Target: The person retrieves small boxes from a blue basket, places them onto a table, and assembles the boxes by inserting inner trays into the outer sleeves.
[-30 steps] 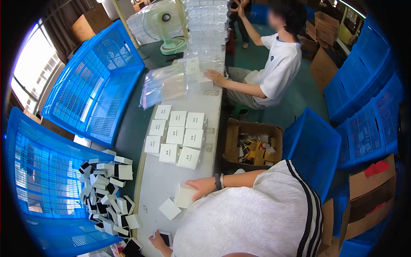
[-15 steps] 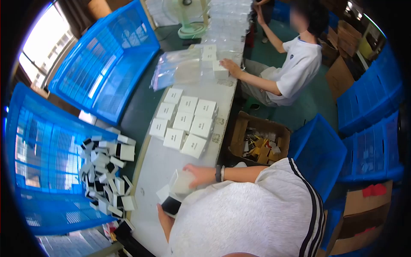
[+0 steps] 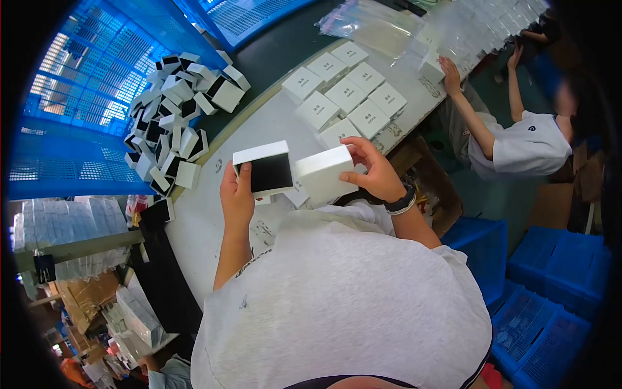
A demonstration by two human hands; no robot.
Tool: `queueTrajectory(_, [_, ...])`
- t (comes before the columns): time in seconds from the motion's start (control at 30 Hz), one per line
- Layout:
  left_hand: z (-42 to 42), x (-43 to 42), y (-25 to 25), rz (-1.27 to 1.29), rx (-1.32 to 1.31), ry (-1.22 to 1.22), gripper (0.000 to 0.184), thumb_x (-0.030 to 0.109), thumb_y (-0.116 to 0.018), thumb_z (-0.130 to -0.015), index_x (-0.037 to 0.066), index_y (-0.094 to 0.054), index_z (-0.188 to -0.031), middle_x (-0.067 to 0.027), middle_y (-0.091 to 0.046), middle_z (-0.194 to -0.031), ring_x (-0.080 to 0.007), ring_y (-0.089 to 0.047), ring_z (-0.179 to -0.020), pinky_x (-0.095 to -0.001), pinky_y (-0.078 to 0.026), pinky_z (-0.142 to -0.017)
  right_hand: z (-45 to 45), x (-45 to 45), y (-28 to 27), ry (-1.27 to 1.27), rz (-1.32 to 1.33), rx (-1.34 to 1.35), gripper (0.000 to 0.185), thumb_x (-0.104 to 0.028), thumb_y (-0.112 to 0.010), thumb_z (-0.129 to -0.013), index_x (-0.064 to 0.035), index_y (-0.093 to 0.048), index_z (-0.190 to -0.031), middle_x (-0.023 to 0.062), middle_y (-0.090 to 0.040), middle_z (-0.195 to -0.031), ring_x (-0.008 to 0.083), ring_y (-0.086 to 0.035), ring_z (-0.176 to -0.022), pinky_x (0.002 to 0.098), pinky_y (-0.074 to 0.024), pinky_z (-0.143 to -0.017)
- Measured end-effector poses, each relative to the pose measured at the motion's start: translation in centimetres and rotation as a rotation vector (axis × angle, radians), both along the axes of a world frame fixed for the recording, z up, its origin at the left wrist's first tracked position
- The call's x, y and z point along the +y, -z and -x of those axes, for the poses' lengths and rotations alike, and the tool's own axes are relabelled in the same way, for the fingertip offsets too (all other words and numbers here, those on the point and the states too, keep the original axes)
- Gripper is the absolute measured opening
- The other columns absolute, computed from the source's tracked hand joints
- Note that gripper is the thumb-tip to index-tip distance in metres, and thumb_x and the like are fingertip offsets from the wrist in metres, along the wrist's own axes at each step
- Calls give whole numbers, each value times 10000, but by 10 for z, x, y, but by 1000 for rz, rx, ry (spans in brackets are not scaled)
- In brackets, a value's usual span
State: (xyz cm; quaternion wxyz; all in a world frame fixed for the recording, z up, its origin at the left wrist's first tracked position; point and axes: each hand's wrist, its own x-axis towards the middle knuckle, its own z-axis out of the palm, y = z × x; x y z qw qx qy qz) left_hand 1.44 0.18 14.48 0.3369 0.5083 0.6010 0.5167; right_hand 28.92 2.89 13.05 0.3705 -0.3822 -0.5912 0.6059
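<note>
My left hand [image 3: 238,191] grips a white box part with a black inside [image 3: 271,174], its dark face toward me. Close to its right, my right hand [image 3: 376,172] holds a plain white box [image 3: 325,174] between thumb and fingers. The two pieces are side by side above the table; whether they touch is hard to tell. Below them, another white piece [image 3: 297,194] lies partly hidden on the table. Beyond my hands stand several closed white boxes [image 3: 346,95] with small print on top, grouped in rows.
A blue crate [image 3: 78,97] at the left spills many black-and-white box parts [image 3: 170,123] beside the pale table [image 3: 194,233]. Clear bags [image 3: 372,24] lie at the back. A co-worker [image 3: 528,146] sits at the right, near a cardboard box [image 3: 447,194] and blue crates [image 3: 557,259].
The view has turned. My left hand has raised the black-lined part from the table, and my right hand has lifted the white box beside it.
</note>
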Motion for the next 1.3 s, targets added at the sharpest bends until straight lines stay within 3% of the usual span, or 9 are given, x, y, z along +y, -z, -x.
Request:
queueTrajectory(0.13, [-20, -14, -23, 46, -10, 36, 291, 303, -439, -941, 45, -519, -1051, -31, -577, -855, -87, -530, -750, -226, -444, -612, 7, -8, 0, 89, 4, 294, 550, -125, -623, -829, -25, -341, -1290, 91, -492, -1171, 154, -467, -1067, 287, -362, -928])
queueTrajectory(0.23, [-28, -23, -28, 125, -161, 68, 296, 288, -417, -950, 48, -474, -1114, -42, -573, -908, -117, -527, -804, -243, -426, -732, 13, -14, -1, 191, -45, 381, 502, -146, -563, -879, -21, -301, -1288, 104, -464, -1198, 150, -461, -1079, 290, -387, -912])
queueTrajectory(0.4, [-33, -29, -31, 117, 78, 49, 319, 276, -372, -964, 36, -416, -1170, -95, -573, -997, -163, -516, -920, -275, -394, -835, 19, -24, -8, 216, -86, 396, 499, -167, -521, -903, -28, -262, -1306, 112, -432, -1219, 155, -424, -1117, 288, -350, -940])
queueTrajectory(0.63, [-36, -40, -32, 101, 49, 94, 328, 261, -392, -957, 23, -403, -1182, -115, -567, -1023, -172, -510, -943, -283, -388, -844, 20, -31, -14, 327, -292, 103, 482, -236, -470, -927, -10, -263, -1299, 147, -429, -1222, 192, -436, -1105, 313, -357, -930])
queueTrajectory(0.73, [-37, -46, -28, 18, 19, 117, 345, 260, -416, -947, 25, -384, -1199, -125, -557, -1039, -178, -503, -958, -291, -383, -853, 22, -34, -17, 352, -210, -15, 484, -240, -462, -929, 6, -262, -1293, 175, -435, -1211, 228, -456, -1091, 335, -372, -918])
queueTrajectory(0.97, [-40, -46, -45, 46, 36, 156, 371, 247, -412, -943, 51, -336, -1249, -105, -452, -1126, -177, -428, -1037, -299, -325, -926, 27, -37, -21, 273, -266, -7, 539, -260, -491, -913, 5, -232, -1304, 202, -437, -1200, 253, -465, -1088, 346, -376, -917])
queueTrajectory(1.13, [-34, -45, -41, -8, 69, 219, 388, 268, -388, -940, 56, -327, -1260, -109, -432, -1151, -185, -415, -1066, -303, -308, -951, 28, -36, -20, 213, -118, 22, 619, -267, -511, -903, 1, -163, -1339, 195, -439, -1196, 238, -459, -1095, 333, -379, -923])
queueTrajectory(1.2, [-34, -45, -39, 13, -84, 218, 409, 272, -419, -930, 43, -313, -1251, -107, -435, -1127, -181, -418, -1043, -296, -322, -924, 28, -36, -18, 198, -111, 23, 629, -267, -512, -903, -3, -151, -1346, 198, -440, -1195, 239, -460, -1095, 334, -380, -923])
queueTrajectory(1.3, [-38, -48, -35, 28, -77, 184, 461, 324, -423, -925, 40, -294, -1265, -105, -426, -1127, -186, -411, -1044, -303, -319, -931, 28, -41, -22, 168, -104, 13, 645, -267, -510, -904, -5, -130, -1353, 208, -434, -1197, 249, -459, -1098, 340, -377, -926])
